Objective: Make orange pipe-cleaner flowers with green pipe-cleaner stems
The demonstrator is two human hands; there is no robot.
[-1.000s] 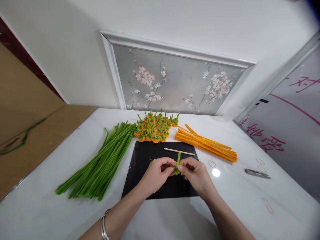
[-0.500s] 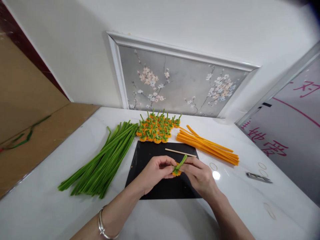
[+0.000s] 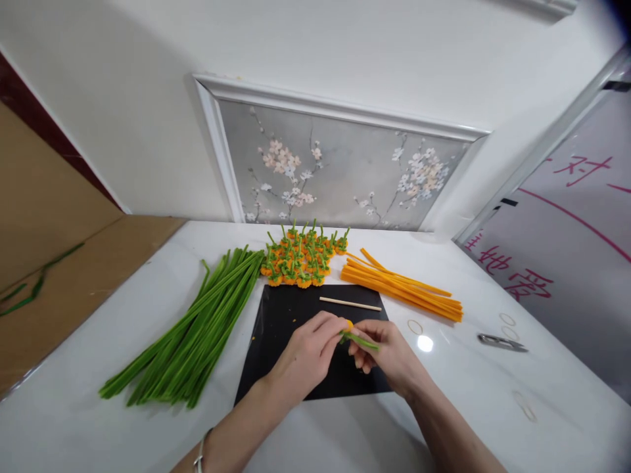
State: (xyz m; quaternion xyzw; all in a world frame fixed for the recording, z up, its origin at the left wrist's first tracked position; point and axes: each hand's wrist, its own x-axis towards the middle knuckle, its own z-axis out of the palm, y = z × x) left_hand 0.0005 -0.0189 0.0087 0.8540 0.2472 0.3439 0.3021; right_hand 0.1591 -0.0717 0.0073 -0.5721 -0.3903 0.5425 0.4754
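My left hand [image 3: 306,351] pinches a small pipe-cleaner pumpkin, mostly hidden behind its fingers; a bit of orange [image 3: 350,324] shows at the fingertips. From it a green pipe-cleaner stem [image 3: 363,341] points right, towards my right hand [image 3: 389,355], whose thumb and curled fingers close on it. Both hands are over a black mat [image 3: 269,328]. A thin wooden stick [image 3: 351,303] lies on the mat just beyond them. Finished-looking pumpkins [image 3: 304,281] of the same kind, orange with green stems, stand grouped behind the mat.
Green pipe cleaners [image 3: 197,328] lie in a large bundle at left, orange ones [image 3: 401,286] at back right. Thread snips [image 3: 501,342] and several rubber bands [image 3: 415,327] rest on the white marbled table [image 3: 444,401]. Cardboard [image 3: 93,256] borders the left; a wall closes the back.
The pumpkin has been turned: its stem pointed up and right, and now lies lower towards the right. My left hand has rolled over it, covering most of the orange. The view has shifted slightly.
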